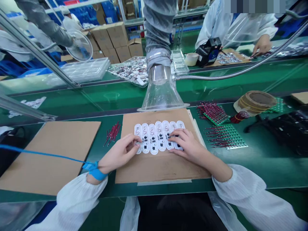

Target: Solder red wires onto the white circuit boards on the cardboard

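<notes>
A row of several white, round-ended circuit boards [153, 142] lies side by side on a sheet of brown cardboard [154, 168]. Thin red and dark wires curl on their upper parts, and small black components sit lower down. At the row's left end, my left hand [124, 149] has its fingers curled and its thumb and fingertips closed on the outermost board. A blue wrist strap [97, 173] with a cord is round that wrist. My right hand [185, 143] rests over the right-hand boards with its fingers spread, hiding parts of them.
Left of the cardboard lies a bundle of red wires [112, 133]. Green board panels [232, 136] with red wires and a tape roll [255, 101] sit to the right. A clear extraction hood [163, 93] hangs above. Across the bench, a co-worker's hand [262, 45] is visible.
</notes>
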`<state>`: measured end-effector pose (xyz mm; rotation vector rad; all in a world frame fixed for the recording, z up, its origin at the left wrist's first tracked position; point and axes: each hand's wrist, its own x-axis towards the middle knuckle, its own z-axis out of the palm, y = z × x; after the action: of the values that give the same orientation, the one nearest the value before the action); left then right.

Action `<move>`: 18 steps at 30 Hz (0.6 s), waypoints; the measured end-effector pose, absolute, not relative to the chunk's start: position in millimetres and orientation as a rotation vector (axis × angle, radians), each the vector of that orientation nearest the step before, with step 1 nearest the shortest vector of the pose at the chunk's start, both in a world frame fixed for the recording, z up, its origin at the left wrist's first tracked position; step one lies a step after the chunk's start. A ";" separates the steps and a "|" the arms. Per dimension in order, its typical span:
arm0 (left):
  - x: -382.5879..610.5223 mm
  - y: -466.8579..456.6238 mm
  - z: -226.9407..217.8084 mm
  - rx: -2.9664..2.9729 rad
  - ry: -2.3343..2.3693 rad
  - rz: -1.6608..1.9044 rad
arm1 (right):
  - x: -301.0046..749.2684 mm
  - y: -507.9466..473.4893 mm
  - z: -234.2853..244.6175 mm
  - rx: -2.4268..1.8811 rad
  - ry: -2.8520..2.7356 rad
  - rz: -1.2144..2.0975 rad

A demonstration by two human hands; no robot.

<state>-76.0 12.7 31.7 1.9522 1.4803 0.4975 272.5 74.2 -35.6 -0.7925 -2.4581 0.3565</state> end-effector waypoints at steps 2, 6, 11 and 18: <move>-64.9 14.0 40.9 1.948 1.331 0.496 | 267.9 66.9 -24.9 -0.803 -2.401 0.328; -26.9 23.3 43.7 2.094 1.131 0.464 | 247.4 40.0 1.0 -0.777 -2.416 0.392; 4.2 33.6 40.4 2.221 1.026 0.551 | 235.8 19.8 15.1 -0.787 -2.394 0.361; 15.3 35.7 35.1 2.252 0.987 0.582 | 248.0 11.5 9.0 -0.984 -2.281 0.447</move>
<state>15.3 35.7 35.1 2.2519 0.9872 0.5822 248.0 11.5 9.0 -0.9842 -2.2815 0.4474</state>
